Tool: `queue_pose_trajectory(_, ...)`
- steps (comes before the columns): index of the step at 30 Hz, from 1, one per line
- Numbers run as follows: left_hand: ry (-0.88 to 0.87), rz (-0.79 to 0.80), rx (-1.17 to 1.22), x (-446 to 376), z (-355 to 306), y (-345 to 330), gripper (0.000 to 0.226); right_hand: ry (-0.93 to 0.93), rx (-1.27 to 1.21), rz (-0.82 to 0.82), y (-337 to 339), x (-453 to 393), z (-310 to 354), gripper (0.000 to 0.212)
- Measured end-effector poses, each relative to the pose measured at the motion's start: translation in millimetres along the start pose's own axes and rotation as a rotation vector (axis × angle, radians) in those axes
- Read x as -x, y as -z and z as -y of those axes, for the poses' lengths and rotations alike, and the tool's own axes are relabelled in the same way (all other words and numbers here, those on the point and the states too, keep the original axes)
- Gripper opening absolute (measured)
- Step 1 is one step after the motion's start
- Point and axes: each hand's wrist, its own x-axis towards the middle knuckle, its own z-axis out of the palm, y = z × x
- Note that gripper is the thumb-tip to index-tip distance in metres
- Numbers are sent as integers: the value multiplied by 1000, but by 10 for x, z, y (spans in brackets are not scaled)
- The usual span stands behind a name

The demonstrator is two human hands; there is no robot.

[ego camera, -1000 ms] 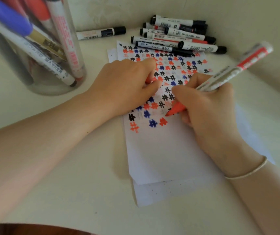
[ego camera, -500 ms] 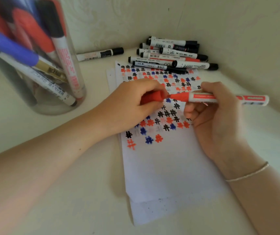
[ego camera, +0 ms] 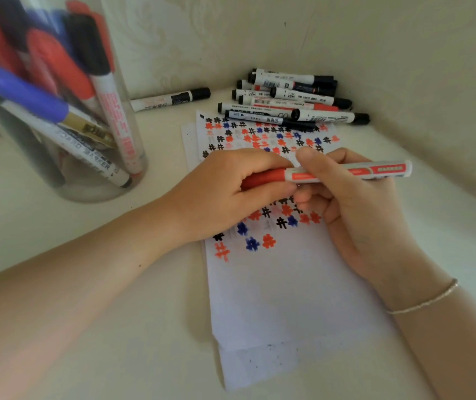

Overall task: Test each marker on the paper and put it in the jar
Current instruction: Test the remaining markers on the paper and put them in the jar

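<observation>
head view, close, angled down, tabletop (ego camera: 86,284)

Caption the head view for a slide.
Both hands, left and right, cap a red marker over the paper beside the jar.

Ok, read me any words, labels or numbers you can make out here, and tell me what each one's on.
"BOARD MARKER": on a white marker in the jar.
Red print on the held red marker: too blurred.
Labels on the marker pile and lone marker: too small.
Paper: only hash marks.
</observation>
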Motion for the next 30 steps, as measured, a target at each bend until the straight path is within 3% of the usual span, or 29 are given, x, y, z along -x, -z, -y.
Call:
queue_pose_trajectory(2, 36, -2, 27, 3, -24, 14, 24, -44, -124, -1, 14, -13, 19, 29)
queue_pose_trajectory(4, 63, 0, 38, 7, -31, 14, 20, -41, -201, -156, 54, -37, 21, 30)
queue_pose_trajectory(7, 69, -13, 63, 22, -59, -4, 27, 154, 116, -404, 80, -61, -35, 31)
queue_pose_trajectory(11, 168, -217, 145, 31, -102, -40, 44, 278, 410, -390, -45, -13, -98, 36)
queue_pose_trajectory(18, 250, -382, 192, 78, -159, -156, 53, 285, 344, -365, -89, 2, -97, 38)
queue_pose_trajectory(25, 181, -390, 113, -2, -181, -119, 44, 173, 269, -345, -97, 6, -65, 36)
queue_pose_trajectory(30, 116, -654, 91, -48, -412, 142, 18, 49, -13, -276, -349, -112, 250, 34)
